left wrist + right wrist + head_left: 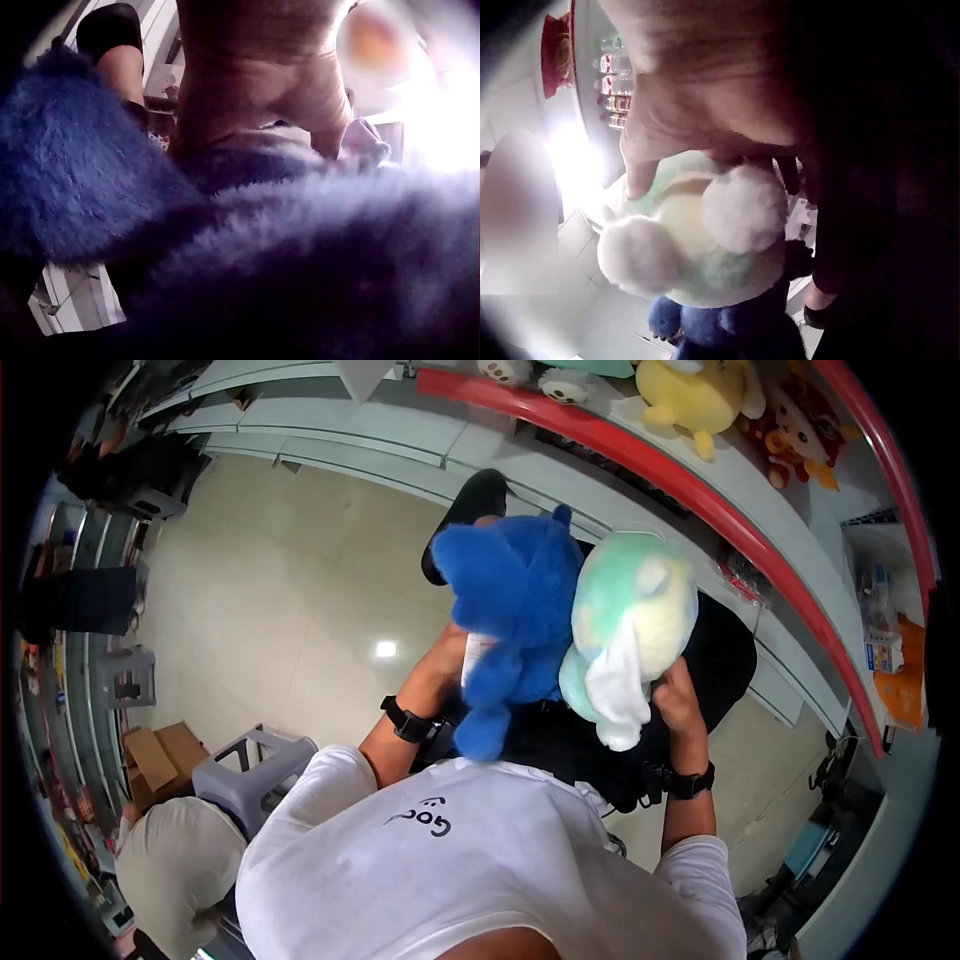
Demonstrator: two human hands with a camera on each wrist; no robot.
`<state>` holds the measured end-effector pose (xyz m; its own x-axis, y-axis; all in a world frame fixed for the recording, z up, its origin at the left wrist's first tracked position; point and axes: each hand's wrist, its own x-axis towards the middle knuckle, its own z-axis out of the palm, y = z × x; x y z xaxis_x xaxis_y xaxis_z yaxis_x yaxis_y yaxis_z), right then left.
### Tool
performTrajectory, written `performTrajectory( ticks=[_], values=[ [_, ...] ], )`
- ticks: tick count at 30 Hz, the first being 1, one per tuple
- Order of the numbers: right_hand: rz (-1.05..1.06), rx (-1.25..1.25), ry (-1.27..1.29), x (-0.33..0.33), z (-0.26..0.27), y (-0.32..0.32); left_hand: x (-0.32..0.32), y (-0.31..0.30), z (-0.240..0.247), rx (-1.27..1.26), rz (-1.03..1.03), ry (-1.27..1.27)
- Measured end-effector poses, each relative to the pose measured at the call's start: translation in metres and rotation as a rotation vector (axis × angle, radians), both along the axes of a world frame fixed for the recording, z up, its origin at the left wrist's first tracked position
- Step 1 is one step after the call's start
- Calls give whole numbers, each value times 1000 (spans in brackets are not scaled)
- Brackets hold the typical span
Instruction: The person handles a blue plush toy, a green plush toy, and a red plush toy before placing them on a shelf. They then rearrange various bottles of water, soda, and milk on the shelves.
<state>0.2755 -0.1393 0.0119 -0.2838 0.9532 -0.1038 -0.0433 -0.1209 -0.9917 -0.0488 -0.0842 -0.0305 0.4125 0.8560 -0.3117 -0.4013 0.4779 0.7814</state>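
A blue plush toy (515, 595) and a pastel green, yellow and white plush toy (635, 605) with a long white ear are side by side above the lap. My left hand (447, 658) grips the blue one at its left side, near a white tag (478, 658). In the left wrist view its fingers sink into the blue fur (82, 165), partly hidden. My right hand (679, 698) holds the pastel plush from the right. In the right wrist view the thumb lies along that toy's body, and two white fluffy feet (746, 208) face the camera.
Ahead, a shelf with a red edge (640, 445) holds more plush toys, including a yellow one (692, 395). On the left are a grey stool (255, 765), a cardboard box (165, 760) and a person in a light top (180, 865). Pale tiled floor (300, 580) spreads between.
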Motion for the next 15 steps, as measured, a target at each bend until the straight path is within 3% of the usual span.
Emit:
performTrajectory(
  ticks=[2, 3, 4, 6, 7, 8, 12, 15],
  values=[
    [-201, -146, 186, 14, -27, -10, -2, 0, -4, 64, -84, 36],
    [-257, -288, 25, -7, 17, -4, -2, -1, -2, 88, -90, 46],
    [-264, -291, 25, -2, 12, -7, 0, -1, 2, 116, -97, 53],
    [-46, -167, -136, 20, -16, -16, 1, 1, 11, 197, -99, 83],
    [-43, 54, 153, 23, -26, -20, 1, 2, 16, 248, -99, 102],
    [-43, 97, 220, 27, -30, -26, 1, 3, 22, 300, -98, 126],
    [-260, -290, 275, 33, -24, -44, 7, 5, 38, 560, -66, 263],
    [-341, -416, 306, 32, -26, -48, 14, 2, 46, 756, -35, 362]
  ],
)
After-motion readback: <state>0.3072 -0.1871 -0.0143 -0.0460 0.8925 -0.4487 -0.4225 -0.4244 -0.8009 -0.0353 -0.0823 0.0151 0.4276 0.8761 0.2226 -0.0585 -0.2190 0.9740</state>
